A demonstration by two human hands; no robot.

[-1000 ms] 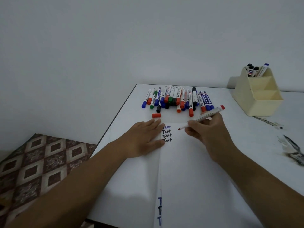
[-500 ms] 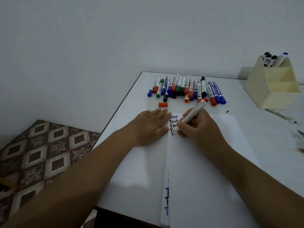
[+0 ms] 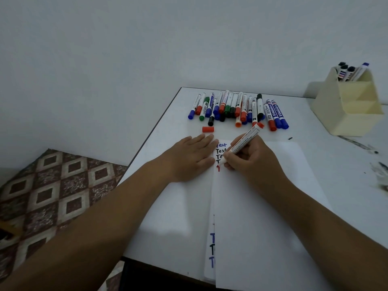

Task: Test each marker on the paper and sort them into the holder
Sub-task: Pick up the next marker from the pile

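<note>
Red marker [image 3: 243,143] tip-down toward paper [image 3: 262,206]

We see white desk [image 3: 315,114] with dark edge and black smudges [image 3: 361,144] at right. White paper [image 3: 262,217] carries blue "Test" on top, black ones below, fresh red stroke [image 3: 218,168] under them; blue and black letters near its lower edge. Marker [image 3: 243,142] we hold: white barrel, orange-red band, black print. Loose cap [image 3: 208,129] red. Marker pile [image 3: 237,108]: white barrels, caps blue, red, green, black, orange. Holder [image 3: 346,110] pale cream, black and blue caps inside. Floor [image 3: 52,196] shows brown and beige diamond pattern. Wall [image 3: 147,38] plain grey-white.
</note>
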